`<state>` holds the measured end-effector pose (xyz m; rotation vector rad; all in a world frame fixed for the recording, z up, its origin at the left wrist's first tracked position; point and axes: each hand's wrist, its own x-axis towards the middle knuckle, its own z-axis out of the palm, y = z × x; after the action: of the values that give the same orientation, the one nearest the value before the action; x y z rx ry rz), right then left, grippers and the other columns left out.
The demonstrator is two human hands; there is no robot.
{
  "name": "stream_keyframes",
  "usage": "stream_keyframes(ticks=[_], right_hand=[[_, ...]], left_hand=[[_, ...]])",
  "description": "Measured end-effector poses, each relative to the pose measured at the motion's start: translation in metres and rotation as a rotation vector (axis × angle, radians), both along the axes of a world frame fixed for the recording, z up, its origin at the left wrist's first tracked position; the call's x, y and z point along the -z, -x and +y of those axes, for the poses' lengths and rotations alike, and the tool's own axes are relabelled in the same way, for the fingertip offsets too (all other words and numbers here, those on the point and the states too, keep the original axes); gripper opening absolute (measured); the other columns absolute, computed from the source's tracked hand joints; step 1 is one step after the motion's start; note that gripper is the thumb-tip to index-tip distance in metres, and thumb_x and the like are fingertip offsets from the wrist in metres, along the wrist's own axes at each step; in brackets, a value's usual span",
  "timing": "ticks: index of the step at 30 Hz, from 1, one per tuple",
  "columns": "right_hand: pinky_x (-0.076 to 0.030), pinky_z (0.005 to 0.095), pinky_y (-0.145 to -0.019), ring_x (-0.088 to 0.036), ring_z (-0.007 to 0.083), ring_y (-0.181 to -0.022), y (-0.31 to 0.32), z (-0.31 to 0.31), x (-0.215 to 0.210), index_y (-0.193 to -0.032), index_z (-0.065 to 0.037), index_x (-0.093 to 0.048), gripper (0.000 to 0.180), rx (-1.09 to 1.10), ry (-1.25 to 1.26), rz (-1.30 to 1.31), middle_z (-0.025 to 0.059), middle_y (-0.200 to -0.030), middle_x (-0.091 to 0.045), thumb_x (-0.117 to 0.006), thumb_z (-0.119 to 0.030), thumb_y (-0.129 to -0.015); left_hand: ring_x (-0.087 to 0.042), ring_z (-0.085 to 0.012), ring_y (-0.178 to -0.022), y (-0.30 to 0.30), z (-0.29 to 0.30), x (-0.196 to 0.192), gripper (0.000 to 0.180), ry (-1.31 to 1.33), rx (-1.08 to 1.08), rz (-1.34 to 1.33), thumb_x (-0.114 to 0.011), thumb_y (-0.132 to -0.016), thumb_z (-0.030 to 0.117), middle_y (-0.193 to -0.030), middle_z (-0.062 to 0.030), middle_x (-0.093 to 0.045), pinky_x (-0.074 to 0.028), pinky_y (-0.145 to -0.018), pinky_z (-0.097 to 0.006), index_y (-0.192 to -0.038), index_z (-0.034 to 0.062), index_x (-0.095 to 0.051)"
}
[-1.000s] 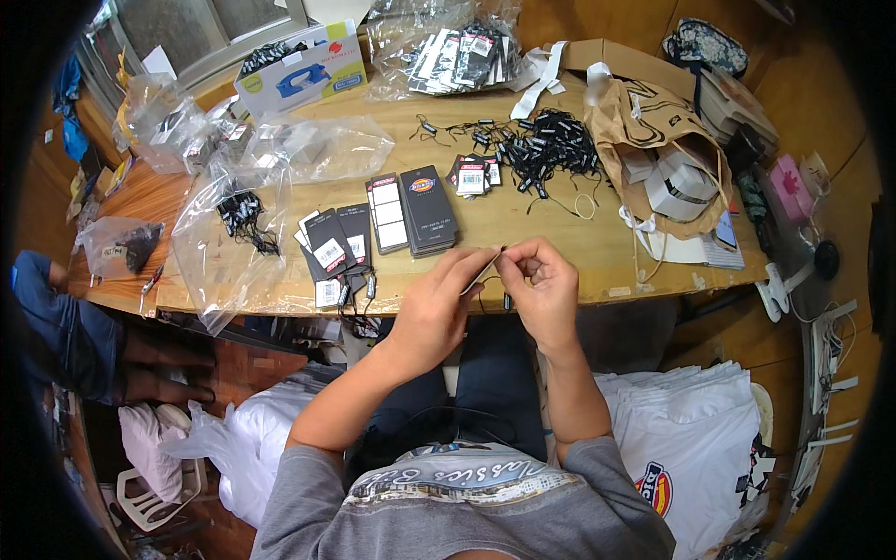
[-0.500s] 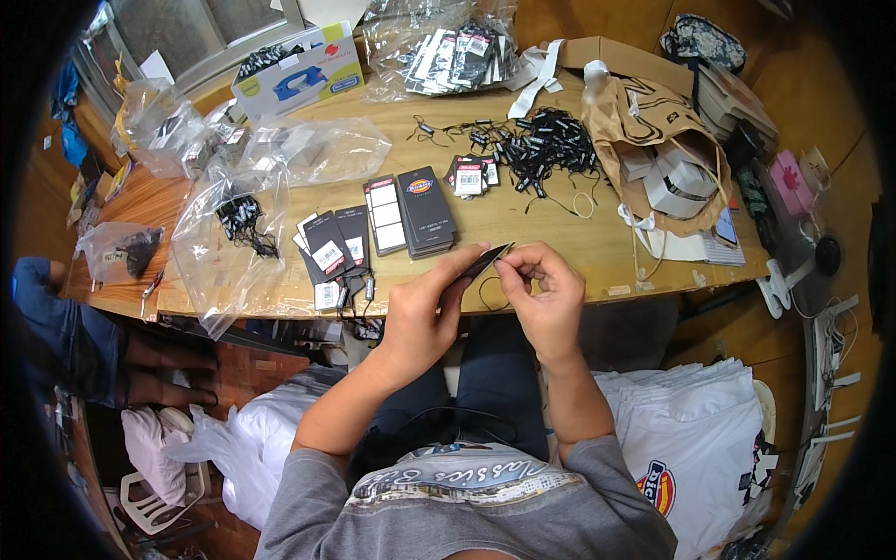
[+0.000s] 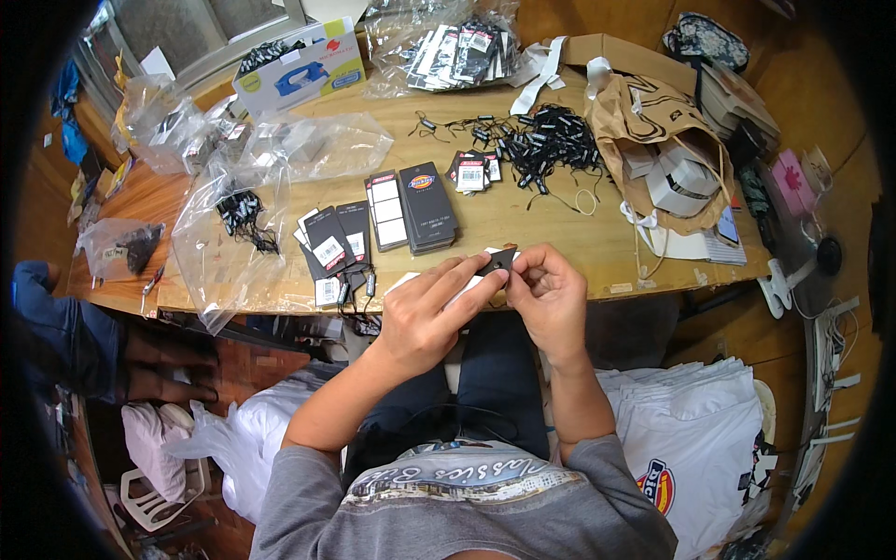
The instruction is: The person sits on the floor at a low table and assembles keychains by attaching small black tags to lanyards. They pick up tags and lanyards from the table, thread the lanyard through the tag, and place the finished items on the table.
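Observation:
A black hang tag with a hole near its end is gripped in my left hand, whose fingers lie along it over the table's front edge. White paper edges show beneath those fingers. At the tag's holed end, my right hand pinches thumb and forefinger together; what lies between them is hidden. Just beyond my hands stands a neat stack of black hang tags, beside a row of white-labelled tags. Left of these lie tags with barcode stickers, with black strings attached at the near end.
A heap of black tag strings lies at the back right, next to a brown paper bag. Clear plastic bags spread over the left side. A small box stands behind. Folded white shirts are stacked at my right.
My left hand has turned the tag flatter, so its holed face now shows. The thin dark cord that curved below my right hand is no longer visible. My right hand stays at the tag's end.

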<state>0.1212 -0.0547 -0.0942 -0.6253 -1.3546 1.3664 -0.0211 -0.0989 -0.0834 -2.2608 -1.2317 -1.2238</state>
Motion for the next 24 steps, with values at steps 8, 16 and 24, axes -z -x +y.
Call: stream_keyframes(ticks=[8,16,24], right_hand=[[-0.035,0.0171,-0.047,-0.044,0.0042,-0.054,0.002,0.005,0.005,-0.071,0.000,-0.051,0.008,0.170,-0.224,-0.119,0.0002,-0.065,-0.050,-0.058,0.004,-0.072],[-0.036,0.0171,-0.047,-0.046,0.0055,-0.054,0.004,-0.006,-0.004,-0.072,0.000,-0.053,0.009,0.154,-0.342,-0.170,0.0022,-0.066,-0.052,-0.060,0.005,-0.069],[-0.036,0.0167,-0.051,-0.046,0.0048,-0.059,0.005,-0.007,-0.004,-0.074,0.002,-0.052,0.009,0.121,-0.250,-0.077,0.0018,-0.069,-0.051,-0.058,0.007,-0.069]], left_hand=[[-0.054,-0.0211,-0.089,-0.010,-0.009,-0.020,0.036,0.568,0.175,-0.574,-0.042,-0.069,-0.013,-0.101,-0.0143,-0.049,-0.043,-0.079,-0.028,-0.101,-0.0015,-0.053],[-0.057,-0.0132,-0.074,-0.009,-0.006,-0.002,0.023,0.397,0.091,-1.046,-0.053,-0.069,-0.011,-0.080,-0.0092,-0.058,-0.045,-0.067,-0.022,-0.090,-0.0028,-0.057],[-0.059,-0.0202,-0.078,-0.007,-0.008,-0.011,0.024,0.293,0.138,-0.679,-0.050,-0.068,-0.014,-0.086,-0.0124,-0.060,-0.047,-0.067,-0.025,-0.088,-0.0024,-0.059]])
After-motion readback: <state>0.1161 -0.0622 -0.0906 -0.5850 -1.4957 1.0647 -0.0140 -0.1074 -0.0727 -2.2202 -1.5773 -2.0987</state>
